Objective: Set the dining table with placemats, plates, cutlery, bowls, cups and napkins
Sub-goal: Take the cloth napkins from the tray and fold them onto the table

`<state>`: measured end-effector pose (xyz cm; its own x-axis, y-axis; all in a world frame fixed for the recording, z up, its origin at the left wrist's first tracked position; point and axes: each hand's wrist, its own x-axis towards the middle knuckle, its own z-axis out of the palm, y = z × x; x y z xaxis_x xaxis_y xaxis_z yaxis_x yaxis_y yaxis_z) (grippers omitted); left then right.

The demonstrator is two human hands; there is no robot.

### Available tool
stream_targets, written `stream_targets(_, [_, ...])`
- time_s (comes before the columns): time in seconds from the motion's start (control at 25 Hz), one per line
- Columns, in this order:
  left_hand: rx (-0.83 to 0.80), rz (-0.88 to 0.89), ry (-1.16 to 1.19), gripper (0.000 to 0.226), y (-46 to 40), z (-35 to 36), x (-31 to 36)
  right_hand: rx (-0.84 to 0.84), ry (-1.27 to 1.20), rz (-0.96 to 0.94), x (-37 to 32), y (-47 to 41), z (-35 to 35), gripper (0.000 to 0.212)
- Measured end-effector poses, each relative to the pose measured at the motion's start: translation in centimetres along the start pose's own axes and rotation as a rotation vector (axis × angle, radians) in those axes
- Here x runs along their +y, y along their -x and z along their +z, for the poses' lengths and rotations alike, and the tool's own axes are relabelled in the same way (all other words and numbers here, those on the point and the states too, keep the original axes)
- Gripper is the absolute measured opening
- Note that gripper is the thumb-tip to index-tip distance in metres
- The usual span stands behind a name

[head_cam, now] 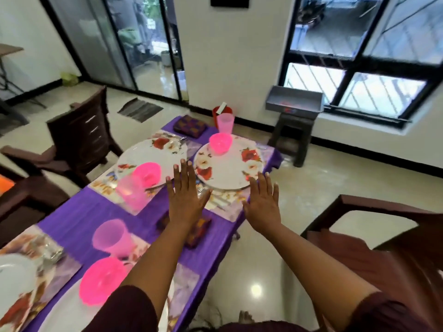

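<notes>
Table contents by count: three translucent pink plastic bowls (220, 143), three pale pink plastic tumblers (225, 122), at least three white round floral-print plates (229, 170), four floral rectangular placemats (225, 207), two folded patterned cloth napkins (190, 127); a third napkin is possibly present behind the left hand (185, 195).

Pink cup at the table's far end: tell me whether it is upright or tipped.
Upright. The pink cup stands with its open rim upward, behind the pink bowl on the floral plate.
</notes>
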<state>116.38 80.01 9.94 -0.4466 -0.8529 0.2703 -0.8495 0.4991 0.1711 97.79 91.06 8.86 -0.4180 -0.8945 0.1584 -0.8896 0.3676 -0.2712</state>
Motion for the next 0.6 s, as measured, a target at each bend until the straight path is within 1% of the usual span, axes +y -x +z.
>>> stream_targets(0.08, [-0.024,0.034,0.029,0.081,-2.9,1.7,3.6,0.001,0.000,0.049,3.9,-1.7,-1.4,0.074])
stream_targets(0.24, [-0.054,0.114,0.112,0.081,-7.7,3.9,10.1,0.032,0.047,0.085,10.5,-5.6,-4.5,0.077])
stream_targets(0.32, [-0.039,0.153,0.117,0.079,-11.1,4.1,13.2,0.055,0.029,0.117,12.9,-9.0,-6.4,0.076])
stream_targets(0.4, [-0.049,0.188,0.091,0.077,-14.5,4.0,15.9,0.061,0.001,0.169,15.0,-12.2,-8.1,0.074])
stream_targets(0.48, [-0.044,0.254,0.040,0.081,-17.7,4.6,18.0,0.048,-0.009,0.208,17.1,-14.6,-8.9,0.073])
stream_targets(0.6, [0.013,0.420,-0.113,0.084,-24.0,5.3,21.0,-0.056,-0.007,0.249,20.7,-17.8,-8.9,0.074])
